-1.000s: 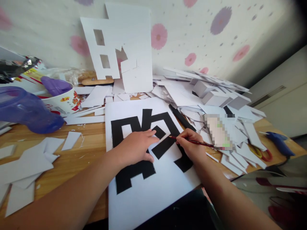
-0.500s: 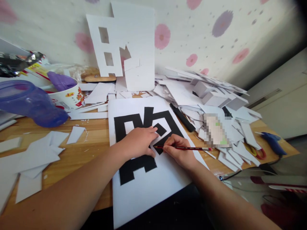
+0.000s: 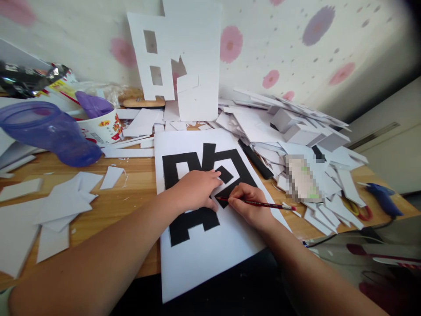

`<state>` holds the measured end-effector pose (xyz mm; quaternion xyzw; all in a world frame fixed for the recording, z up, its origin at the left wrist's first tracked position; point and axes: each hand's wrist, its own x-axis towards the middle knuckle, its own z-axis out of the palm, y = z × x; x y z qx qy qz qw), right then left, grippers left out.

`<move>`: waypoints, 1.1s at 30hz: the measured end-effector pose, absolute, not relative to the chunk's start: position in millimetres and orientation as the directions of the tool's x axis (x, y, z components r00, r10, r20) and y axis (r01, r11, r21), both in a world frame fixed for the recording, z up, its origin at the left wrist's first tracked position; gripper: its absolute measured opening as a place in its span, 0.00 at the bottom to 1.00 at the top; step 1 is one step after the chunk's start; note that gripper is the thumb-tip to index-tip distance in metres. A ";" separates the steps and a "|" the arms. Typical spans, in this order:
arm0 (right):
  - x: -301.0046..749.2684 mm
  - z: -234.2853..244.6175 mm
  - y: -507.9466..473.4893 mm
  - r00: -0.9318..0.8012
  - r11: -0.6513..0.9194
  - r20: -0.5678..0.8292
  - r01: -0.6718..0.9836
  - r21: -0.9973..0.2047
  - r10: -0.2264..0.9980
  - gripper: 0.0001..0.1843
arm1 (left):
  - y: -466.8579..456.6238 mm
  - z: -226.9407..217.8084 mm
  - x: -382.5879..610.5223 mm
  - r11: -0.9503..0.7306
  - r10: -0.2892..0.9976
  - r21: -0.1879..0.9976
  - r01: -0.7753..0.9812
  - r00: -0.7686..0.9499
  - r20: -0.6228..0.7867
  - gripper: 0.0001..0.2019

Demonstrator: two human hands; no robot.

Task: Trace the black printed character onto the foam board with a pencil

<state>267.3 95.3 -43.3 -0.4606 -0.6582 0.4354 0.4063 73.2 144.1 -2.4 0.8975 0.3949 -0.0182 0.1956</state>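
A white board (image 3: 190,272) lies on the wooden table in front of me, its near end reaching past the table edge. On it rests a black cut-out character (image 3: 177,230) with angular strokes and openings. My left hand (image 3: 199,188) presses flat on the middle of the cut-out, fingers stretched out and thumb apart. In my right hand (image 3: 248,204) is a dark red pencil (image 3: 263,203), pinched near its point. The pencil tip touches or hovers just at the cut-out's inner edge, beside my left thumb; actual contact is too small to tell.
White board scraps (image 3: 66,206) lie at left, near a blue translucent container (image 3: 62,136) and a paper cup (image 3: 101,128). A white panel with window holes (image 3: 200,52) leans against the wall. At right are heaped offcuts, a black strip (image 3: 255,159), scissors (image 3: 365,214) and a blue glue gun (image 3: 381,198).
The whole view has shifted slightly, so things appear a little farther right and higher. My left hand stays on the cut-out, and the pencil remains close to the same inner edge.
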 end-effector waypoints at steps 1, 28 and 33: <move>267.6 -43.1 95.4 -0.249 0.193 0.133 0.238 -0.952 0.959 0.06 | 144.2 -2.6 73.0 -0.612 0.702 0.335 0.716 0.688 -0.187 0.33; 276.0 -43.7 93.4 -0.219 0.069 0.064 0.015 -0.997 0.974 0.09 | 136.3 -8.7 80.0 -0.618 0.752 0.250 0.746 0.653 -0.091 0.25; 275.6 -43.0 93.4 -0.215 0.060 0.054 0.023 -0.998 0.975 0.09 | 135.1 -8.8 80.7 -0.609 0.757 0.253 0.751 0.646 -0.094 0.25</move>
